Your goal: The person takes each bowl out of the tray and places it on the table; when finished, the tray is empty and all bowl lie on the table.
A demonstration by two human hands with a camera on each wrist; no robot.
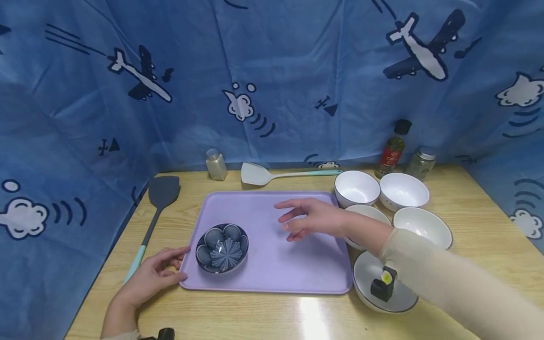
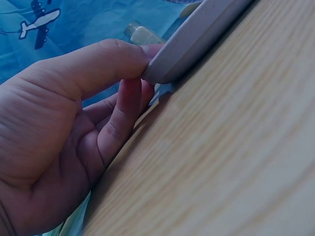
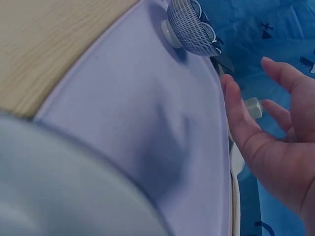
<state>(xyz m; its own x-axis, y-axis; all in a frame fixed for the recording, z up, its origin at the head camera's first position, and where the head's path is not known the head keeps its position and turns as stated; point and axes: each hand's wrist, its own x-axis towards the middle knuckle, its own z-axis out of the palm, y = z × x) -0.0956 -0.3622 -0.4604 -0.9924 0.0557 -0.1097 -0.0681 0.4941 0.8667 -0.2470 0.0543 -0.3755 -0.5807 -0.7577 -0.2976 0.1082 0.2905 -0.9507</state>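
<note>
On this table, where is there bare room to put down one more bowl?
The purple tray is bare right of the dark patterned bowl, under the hovering right hand. The table's front strip is also bare. Right of the tray it is crowded with white bowls.

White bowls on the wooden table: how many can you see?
4 plain white bowls, clustered right of the purple tray: back left, back right, front right, and one partly hidden under the right wrist. A grey-centred dish sits nearer; others may be hidden.
</note>
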